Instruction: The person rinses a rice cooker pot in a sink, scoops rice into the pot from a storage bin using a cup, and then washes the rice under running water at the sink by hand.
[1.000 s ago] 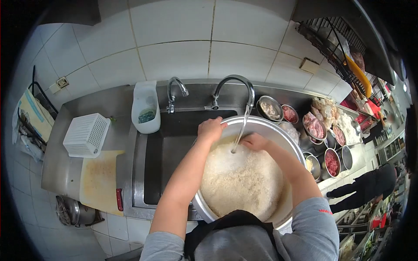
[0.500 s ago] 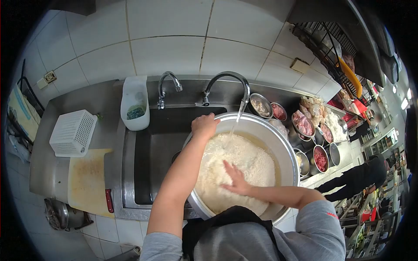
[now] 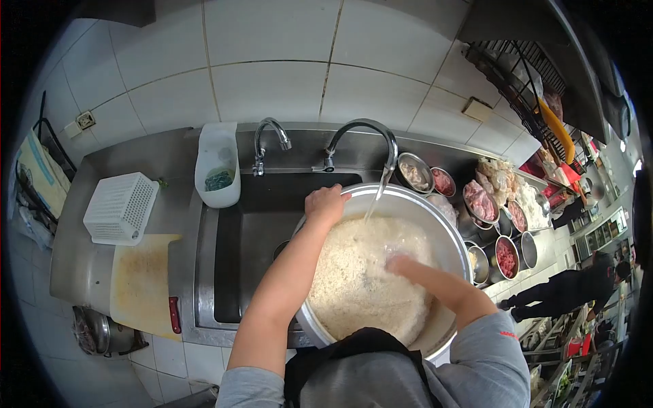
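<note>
A large round metal basin sits over the right part of the sink, holding whitish rice grains in cloudy water. My left hand is closed over the basin's upper-left rim. My right hand reaches into the wet rice right of centre; its fingers are sunk in and smeared by motion, so their shape is hidden. From the curved faucet, a stream of water runs into the basin near its far side.
Left of the sink are a white plastic basket, a worn cutting board and a red-handled knife. A white container stands behind. Several metal bowls of raw meat crowd the right. A person is farther off.
My right hand has moved right and plunged deeper; its fingers showed spread on the rice before. My left hand stays on the rim. The camera view has shifted slightly.
</note>
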A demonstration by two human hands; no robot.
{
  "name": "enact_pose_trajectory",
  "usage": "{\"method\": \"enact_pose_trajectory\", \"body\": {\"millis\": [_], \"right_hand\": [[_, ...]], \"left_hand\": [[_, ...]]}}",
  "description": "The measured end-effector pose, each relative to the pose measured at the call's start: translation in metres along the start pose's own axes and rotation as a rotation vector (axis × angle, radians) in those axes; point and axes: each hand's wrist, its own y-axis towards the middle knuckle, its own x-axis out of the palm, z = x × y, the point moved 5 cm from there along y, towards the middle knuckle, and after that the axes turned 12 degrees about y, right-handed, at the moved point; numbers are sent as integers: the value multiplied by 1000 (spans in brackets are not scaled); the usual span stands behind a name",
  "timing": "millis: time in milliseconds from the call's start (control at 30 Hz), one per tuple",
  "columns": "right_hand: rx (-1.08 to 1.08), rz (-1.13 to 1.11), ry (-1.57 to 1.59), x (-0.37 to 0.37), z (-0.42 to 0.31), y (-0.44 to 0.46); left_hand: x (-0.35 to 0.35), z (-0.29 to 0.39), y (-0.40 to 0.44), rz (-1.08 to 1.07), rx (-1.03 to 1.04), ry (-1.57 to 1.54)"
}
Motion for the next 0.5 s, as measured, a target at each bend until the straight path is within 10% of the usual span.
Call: {"method": "enact_pose_trajectory", "body": {"millis": [100, 333, 500], "right_hand": [[-39, 329, -313, 68, -18, -10], [-334, 51, -222, 56, -122, 1], [-220, 139, 386, -27, -66, -33]], "left_hand": [[1, 8, 5, 48, 9, -1], [3, 16, 7, -65, 23, 2], [-3, 11, 2, 75, 28, 18]]}}
